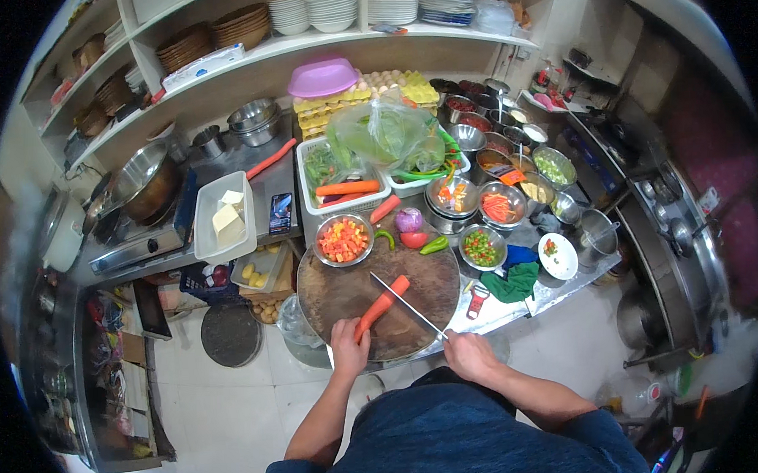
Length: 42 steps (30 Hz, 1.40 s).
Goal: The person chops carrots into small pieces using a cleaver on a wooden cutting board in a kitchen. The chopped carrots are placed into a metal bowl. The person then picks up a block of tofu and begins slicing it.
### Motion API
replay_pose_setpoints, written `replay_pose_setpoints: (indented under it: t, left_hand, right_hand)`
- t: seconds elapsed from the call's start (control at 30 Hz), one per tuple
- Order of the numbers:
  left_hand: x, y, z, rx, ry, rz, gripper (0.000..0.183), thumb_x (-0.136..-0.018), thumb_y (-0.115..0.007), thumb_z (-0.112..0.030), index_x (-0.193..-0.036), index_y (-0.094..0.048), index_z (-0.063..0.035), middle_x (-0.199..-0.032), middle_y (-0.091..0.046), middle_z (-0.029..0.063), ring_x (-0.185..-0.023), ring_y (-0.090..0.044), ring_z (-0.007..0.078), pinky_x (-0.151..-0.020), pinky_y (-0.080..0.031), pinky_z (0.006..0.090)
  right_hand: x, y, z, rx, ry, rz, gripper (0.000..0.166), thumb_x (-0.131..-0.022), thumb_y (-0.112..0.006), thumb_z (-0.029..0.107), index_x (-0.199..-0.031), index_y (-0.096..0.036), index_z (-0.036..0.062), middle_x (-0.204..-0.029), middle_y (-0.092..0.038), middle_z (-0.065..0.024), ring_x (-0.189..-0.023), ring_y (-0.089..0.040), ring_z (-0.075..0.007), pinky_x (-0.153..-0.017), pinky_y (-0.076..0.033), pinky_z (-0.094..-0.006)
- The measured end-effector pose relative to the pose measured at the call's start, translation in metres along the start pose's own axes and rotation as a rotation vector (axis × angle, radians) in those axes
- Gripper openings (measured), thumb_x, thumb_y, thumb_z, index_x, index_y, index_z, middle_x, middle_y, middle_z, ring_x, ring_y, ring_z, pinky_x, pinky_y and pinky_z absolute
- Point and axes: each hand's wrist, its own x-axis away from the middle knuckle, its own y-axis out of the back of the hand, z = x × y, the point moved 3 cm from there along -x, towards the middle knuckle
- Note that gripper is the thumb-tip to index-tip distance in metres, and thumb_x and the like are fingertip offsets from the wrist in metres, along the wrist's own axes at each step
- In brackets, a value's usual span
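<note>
A peeled carrot [382, 307] lies slantwise on a round wooden chopping board [337, 292]. My left hand [349, 347] grips its near end. In my right hand [470, 354] is the handle of a kitchen knife [414, 308], its blade crossing the carrot near the far end. Whether the edge has cut in, I cannot tell. Along the board's far side are a steel bowl of diced carrot [343, 239], a curved green chili [385, 239], a purple onion [409, 220], a piece of tomato [413, 239] and a green pepper [434, 245]. Another carrot piece [385, 208] lies behind them.
Right of the board are a red peeler [477, 302], a green cloth [514, 282], a bowl of chopped peppers [483, 246] and a white bowl [558, 256]. Vegetable baskets [345, 206] stand behind. Leftward are a tofu container [224, 218], a phone [280, 213] and a stove [145, 247].
</note>
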Motion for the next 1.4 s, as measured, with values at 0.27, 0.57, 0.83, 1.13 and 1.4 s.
replay_pose_setpoints:
  t: [0.27,0.57,0.83,1.13,1.4]
  left_hand:
    - [0.001,-0.001,-0.001,-0.027,-0.015,-0.019,0.028,-0.082,-0.074,-0.007,-0.108,-0.068,0.0009,-0.098,-0.060,0.0186,-0.097,-0.058,0.0398,-0.088,-0.048,0.0471]
    - [0.006,-0.006,0.000,-0.061,-0.041,-0.016,0.034,-0.082,-0.074,-0.007,-0.114,-0.066,0.0029,-0.103,-0.059,0.0197,-0.102,-0.057,0.0406,-0.092,-0.046,0.0482]
    - [0.002,-0.005,-0.001,-0.058,-0.025,0.033,0.032,-0.084,-0.072,-0.008,-0.114,-0.066,0.0027,-0.103,-0.059,0.0198,-0.101,-0.054,0.0404,-0.092,-0.045,0.0485]
    - [-0.013,0.012,0.019,-0.027,0.049,-0.020,0.030,-0.084,-0.070,-0.001,-0.114,-0.066,0.0021,-0.103,-0.060,0.0193,-0.101,-0.056,0.0400,-0.092,-0.045,0.0477]
    - [-0.038,0.022,-0.016,0.009,-0.319,0.270,0.030,-0.082,-0.071,-0.001,-0.112,-0.069,-0.0043,-0.108,-0.064,0.0142,-0.109,-0.059,0.0361,-0.096,-0.048,0.0443]
  right_hand:
    - [0.001,-0.002,-0.004,0.042,0.035,0.027,0.020,-0.096,-0.050,0.013,-0.097,-0.060,-0.0038,-0.074,-0.067,-0.0294,-0.073,-0.068,-0.0497,-0.068,-0.054,-0.0599]
    - [-0.007,-0.002,-0.009,0.089,0.000,0.117,0.018,-0.093,-0.054,0.013,-0.096,-0.061,-0.0034,-0.081,-0.069,-0.0285,-0.079,-0.069,-0.0486,-0.071,-0.054,-0.0582]
    - [-0.034,-0.013,-0.008,0.042,0.002,0.190,0.019,-0.088,-0.053,0.005,-0.097,-0.063,-0.0073,-0.088,-0.071,-0.0309,-0.087,-0.072,-0.0475,-0.074,-0.057,-0.0565]
    - [-0.028,0.015,-0.009,-0.036,-0.021,0.103,0.025,-0.094,-0.054,0.017,-0.095,-0.067,-0.0049,-0.088,-0.070,-0.0309,-0.086,-0.070,-0.0486,-0.079,-0.056,-0.0568]
    - [-0.012,0.024,-0.018,-0.006,-0.009,0.062,0.029,-0.100,-0.055,0.024,-0.096,-0.066,-0.0032,-0.083,-0.070,-0.0296,-0.082,-0.070,-0.0481,-0.076,-0.055,-0.0576]
